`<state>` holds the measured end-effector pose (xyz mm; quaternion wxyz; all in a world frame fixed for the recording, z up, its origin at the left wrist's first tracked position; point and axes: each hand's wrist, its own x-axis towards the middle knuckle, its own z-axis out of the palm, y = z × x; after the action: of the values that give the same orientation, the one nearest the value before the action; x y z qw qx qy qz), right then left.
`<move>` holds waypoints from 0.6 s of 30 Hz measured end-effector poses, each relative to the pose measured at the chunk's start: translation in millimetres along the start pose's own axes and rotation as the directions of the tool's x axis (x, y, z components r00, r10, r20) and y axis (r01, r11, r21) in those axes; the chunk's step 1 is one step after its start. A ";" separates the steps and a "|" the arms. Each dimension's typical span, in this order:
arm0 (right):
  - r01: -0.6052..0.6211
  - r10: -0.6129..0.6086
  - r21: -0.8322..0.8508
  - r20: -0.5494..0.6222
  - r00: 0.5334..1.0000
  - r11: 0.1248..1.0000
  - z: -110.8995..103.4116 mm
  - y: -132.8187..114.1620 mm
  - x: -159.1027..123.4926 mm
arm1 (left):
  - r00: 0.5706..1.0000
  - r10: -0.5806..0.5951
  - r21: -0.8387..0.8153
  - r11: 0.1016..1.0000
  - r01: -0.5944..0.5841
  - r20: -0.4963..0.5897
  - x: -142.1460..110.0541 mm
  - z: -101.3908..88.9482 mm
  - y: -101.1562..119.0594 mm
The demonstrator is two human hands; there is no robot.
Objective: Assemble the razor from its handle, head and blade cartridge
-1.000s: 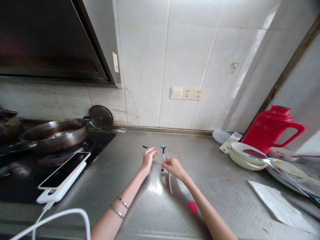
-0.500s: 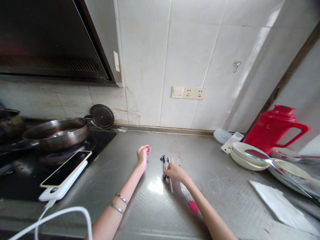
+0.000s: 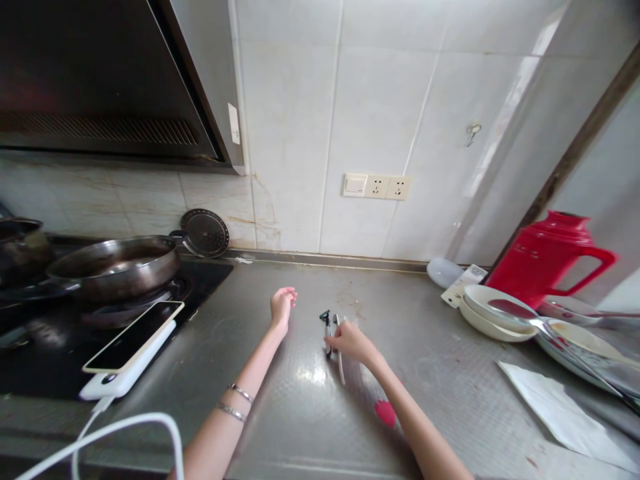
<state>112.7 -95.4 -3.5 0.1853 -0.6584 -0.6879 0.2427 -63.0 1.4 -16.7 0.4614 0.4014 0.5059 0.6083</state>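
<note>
My right hand (image 3: 353, 341) pinches the handle of a razor (image 3: 328, 329) at the middle of the steel counter. The razor's dark green-black head points toward the wall, and the lower end of its handle shows below my fingertips. Right beside it lies a slim white stick-like thing (image 3: 341, 371), perhaps a toothbrush, partly covered by my right hand. To the left, my left hand (image 3: 282, 310) is held over the counter with its fingers curled in and nothing visible in them. A red object (image 3: 385, 413) lies partly hidden beneath my right forearm.
On the left, a phone (image 3: 135, 337) rests on a white power bank (image 3: 127, 373) with a cable, near a pan (image 3: 117, 270) on the black stove. At right stand a red thermos (image 3: 545, 260), stacked bowls (image 3: 493, 327) and a white paper sheet (image 3: 560, 413).
My left hand has shifted slightly left and its fingers have curled in more. My right hand stays nearly in place on the razor.
</note>
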 end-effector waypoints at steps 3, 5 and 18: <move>0.019 -0.018 0.004 -0.114 0.993 1.000 -5.6 5.3 3.3 | 0.982 0.170 0.491 0.850 -0.188 0.081 18.5 -14.5 -1.0; 0.030 -0.032 -0.016 -0.192 0.981 0.999 -10.7 9.6 5.5 | 0.978 0.173 0.582 0.785 -0.210 0.119 29.2 -23.0 -2.2; 0.021 -0.024 -0.012 -0.366 0.930 1.000 -19.5 27.8 12.6 | 0.923 0.258 0.942 0.103 -0.320 0.285 38.5 -5.6 -11.1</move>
<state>145.8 -80.6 -4.4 0.3104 -0.6851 -0.6497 0.1108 -76.3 37.9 -27.8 -0.0209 0.7068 0.6760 0.2076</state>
